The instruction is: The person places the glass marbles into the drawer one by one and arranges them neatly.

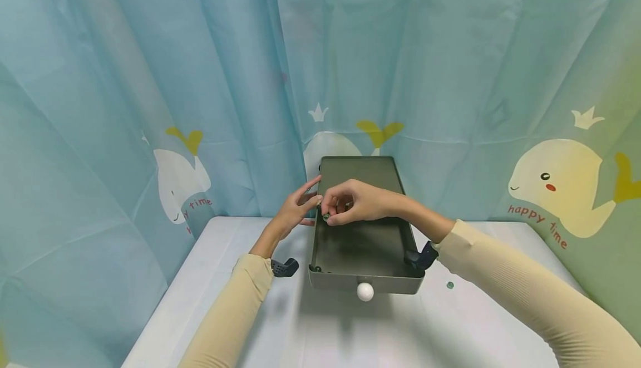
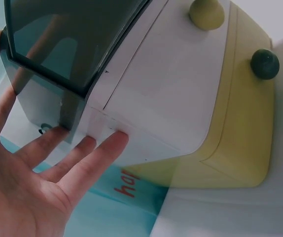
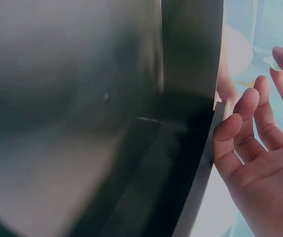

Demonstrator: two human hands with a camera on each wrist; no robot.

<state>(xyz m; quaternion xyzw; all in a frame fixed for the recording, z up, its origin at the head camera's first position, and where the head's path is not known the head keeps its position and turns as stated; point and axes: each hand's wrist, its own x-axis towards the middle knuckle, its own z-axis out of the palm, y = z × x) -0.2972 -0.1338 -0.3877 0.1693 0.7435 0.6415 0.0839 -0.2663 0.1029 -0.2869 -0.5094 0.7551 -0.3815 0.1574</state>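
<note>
My right hand (image 1: 361, 201) is over the left part of a shallow dark grey-green tray top (image 1: 360, 245) on a small drawer unit. Its thumb and index finger pinch a small translucent greenish piece (image 3: 273, 63), pale in the right wrist view, while the other fingers curl loosely. At the unit's left side is my left hand (image 1: 291, 214), fingers spread and fairly straight. In the left wrist view its fingertips rest along the side wall (image 2: 98, 123), and it holds nothing. Another small dark green piece (image 1: 317, 269) lies in the tray's front left corner.
Below the dark top come a white drawer (image 2: 176, 84) with a yellow knob (image 2: 207, 14) and a yellow section (image 2: 240, 128) with a dark green knob (image 2: 265, 64). A white knob (image 1: 365, 292) sticks out in front. One green piece (image 1: 450, 285) lies on the white table (image 1: 481, 329).
</note>
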